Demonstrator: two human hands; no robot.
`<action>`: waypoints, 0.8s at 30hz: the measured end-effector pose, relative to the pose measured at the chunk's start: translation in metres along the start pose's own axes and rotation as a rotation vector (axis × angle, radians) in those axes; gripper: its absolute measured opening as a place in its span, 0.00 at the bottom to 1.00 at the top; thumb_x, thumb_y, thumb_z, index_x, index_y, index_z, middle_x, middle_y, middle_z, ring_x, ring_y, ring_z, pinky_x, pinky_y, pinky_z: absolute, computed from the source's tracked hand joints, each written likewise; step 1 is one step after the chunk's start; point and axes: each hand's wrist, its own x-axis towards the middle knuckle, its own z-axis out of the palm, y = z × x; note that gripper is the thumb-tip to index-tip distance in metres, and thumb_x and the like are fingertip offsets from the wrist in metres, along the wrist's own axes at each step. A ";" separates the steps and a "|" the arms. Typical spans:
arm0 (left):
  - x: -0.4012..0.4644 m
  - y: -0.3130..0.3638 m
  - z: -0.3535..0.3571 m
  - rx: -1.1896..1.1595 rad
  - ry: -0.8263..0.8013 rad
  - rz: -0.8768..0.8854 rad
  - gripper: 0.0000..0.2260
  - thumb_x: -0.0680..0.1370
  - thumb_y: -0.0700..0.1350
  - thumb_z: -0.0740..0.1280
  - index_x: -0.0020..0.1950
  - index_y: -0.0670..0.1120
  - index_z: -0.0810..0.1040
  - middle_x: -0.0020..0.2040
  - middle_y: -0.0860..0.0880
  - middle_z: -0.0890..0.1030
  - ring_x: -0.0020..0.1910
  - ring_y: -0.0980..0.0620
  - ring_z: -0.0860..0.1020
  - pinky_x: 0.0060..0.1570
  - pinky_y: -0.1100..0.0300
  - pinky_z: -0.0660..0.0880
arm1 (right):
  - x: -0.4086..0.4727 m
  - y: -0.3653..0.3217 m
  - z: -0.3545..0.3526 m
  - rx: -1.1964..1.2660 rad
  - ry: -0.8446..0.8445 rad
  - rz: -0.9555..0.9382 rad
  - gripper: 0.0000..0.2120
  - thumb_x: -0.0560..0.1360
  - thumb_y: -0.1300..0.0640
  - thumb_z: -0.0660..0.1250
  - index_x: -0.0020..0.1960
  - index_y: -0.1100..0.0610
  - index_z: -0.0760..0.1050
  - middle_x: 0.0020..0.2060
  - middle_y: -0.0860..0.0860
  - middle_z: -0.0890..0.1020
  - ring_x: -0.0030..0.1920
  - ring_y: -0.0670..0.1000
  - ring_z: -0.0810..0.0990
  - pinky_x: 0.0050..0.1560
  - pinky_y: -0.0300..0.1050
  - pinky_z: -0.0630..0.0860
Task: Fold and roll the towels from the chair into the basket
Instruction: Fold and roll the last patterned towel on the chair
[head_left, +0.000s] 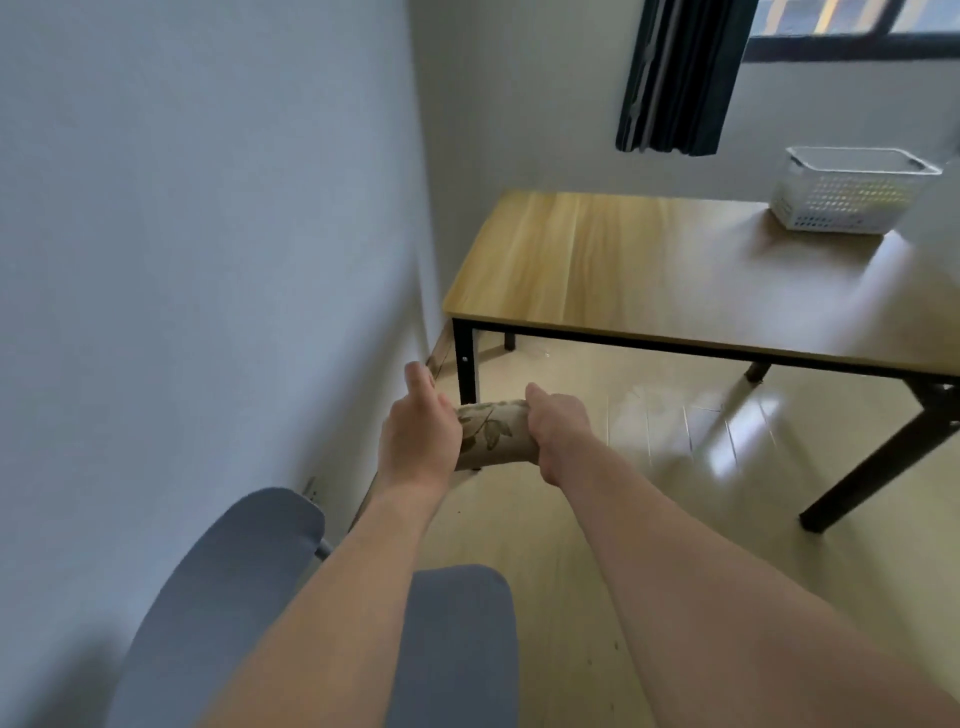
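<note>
Above bare floor (597, 519), between chair (457, 649) and table (675, 280), both hands grip a rolled towel (493, 431): left hand (418, 436) and right hand (558, 426) curl round its ends; basket (847, 192) sits far off.

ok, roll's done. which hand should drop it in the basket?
Right hand. It grips the rolled towel on the side nearer the basket, which sits far right on the table. Left hand is wall-side.

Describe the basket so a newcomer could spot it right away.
Start at the wooden table under the window. On its far right corner, near the wall and just right of the dark curtain, stands the basket. It is white perforated plastic, the only object on the tabletop.
</note>
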 end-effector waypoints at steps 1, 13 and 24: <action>0.005 0.028 -0.018 -0.008 -0.009 -0.004 0.04 0.81 0.41 0.57 0.54 0.42 0.64 0.32 0.49 0.71 0.30 0.52 0.69 0.27 0.56 0.60 | -0.016 -0.027 -0.013 -0.003 0.015 0.014 0.16 0.80 0.51 0.58 0.59 0.63 0.73 0.40 0.54 0.74 0.42 0.53 0.74 0.56 0.54 0.75; 0.039 0.314 0.005 -0.192 -0.053 0.258 0.16 0.80 0.51 0.63 0.35 0.45 0.72 0.27 0.52 0.72 0.28 0.51 0.71 0.27 0.62 0.63 | -0.016 -0.195 -0.255 0.011 0.164 -0.148 0.17 0.77 0.47 0.61 0.53 0.61 0.76 0.50 0.60 0.80 0.52 0.61 0.79 0.58 0.59 0.77; 0.087 0.473 0.105 -0.553 -0.610 0.176 0.13 0.75 0.52 0.71 0.43 0.43 0.73 0.38 0.44 0.80 0.36 0.51 0.80 0.29 0.63 0.73 | 0.085 -0.282 -0.432 -0.007 0.119 -0.330 0.14 0.79 0.46 0.62 0.57 0.55 0.71 0.49 0.58 0.78 0.50 0.57 0.81 0.52 0.56 0.81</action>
